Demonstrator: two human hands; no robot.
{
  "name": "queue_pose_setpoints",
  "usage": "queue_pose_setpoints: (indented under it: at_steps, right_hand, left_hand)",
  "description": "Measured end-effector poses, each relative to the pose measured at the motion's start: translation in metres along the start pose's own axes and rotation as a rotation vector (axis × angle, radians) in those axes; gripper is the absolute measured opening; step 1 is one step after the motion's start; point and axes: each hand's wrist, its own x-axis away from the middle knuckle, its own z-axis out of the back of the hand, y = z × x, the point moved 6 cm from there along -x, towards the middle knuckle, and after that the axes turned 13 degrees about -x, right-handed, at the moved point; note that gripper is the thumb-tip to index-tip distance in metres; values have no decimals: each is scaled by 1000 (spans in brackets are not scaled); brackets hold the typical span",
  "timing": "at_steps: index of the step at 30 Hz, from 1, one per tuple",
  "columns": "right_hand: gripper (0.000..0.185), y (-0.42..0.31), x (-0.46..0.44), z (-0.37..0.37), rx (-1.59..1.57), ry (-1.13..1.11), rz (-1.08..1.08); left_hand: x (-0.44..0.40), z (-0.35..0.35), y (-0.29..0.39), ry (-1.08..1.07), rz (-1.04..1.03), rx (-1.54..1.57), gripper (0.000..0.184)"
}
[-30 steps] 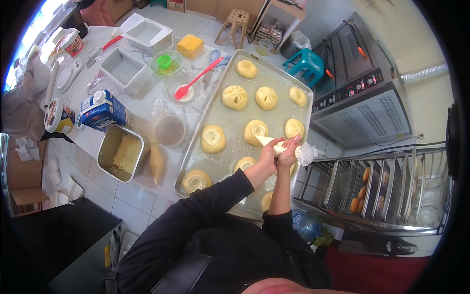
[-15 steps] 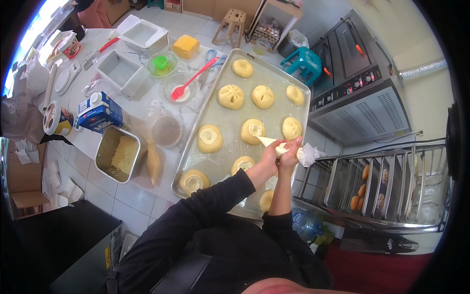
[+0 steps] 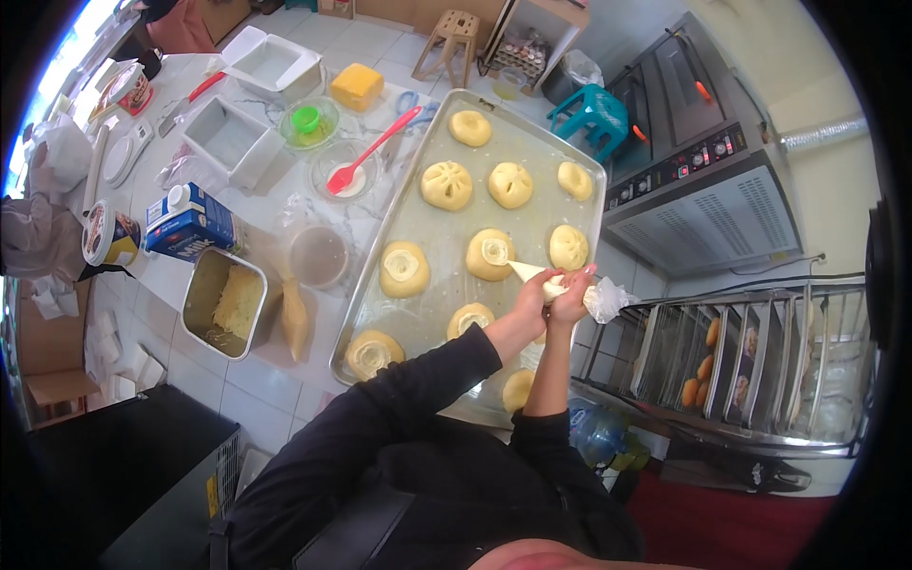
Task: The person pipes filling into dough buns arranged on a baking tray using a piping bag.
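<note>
Both of my hands are wrapped around a piping bag of pale cream over the baking tray. My left hand grips it nearer the tip, and my right hand closes around its fuller part, with the twisted clear plastic end sticking out to the right. The tip points at the right edge of a cream ring on a dough bun. Other buns with cream include one at the left and one at the lower left. Slit-cut buns lie farther up the tray.
Left of the tray are a metal tin with grated cheese, a milk carton, a second filled piping bag, a red spatula and white loaf tins. An oven and a rack of trays stand at the right.
My hands and the piping bag have shifted slightly to the right, the tip sliding to the outer right edge of the cream ring. Both hands keep their grip.
</note>
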Motion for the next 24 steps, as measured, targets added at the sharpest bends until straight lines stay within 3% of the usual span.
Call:
queue_pose_setpoints:
  at_steps: [2,5,24]
  right_hand:
    - [39,-10,4,-17,-76,74,20]
    - [39,27,-30,18,-99,-109,165]
    - [41,27,-43,-14,-107,-133,159]
  left_hand:
    - [3,-3,4,-48,31,25,29]
    - [-1,-3,7,-34,33,21,31]
    - [-11,-8,35,-31,-42,49,28]
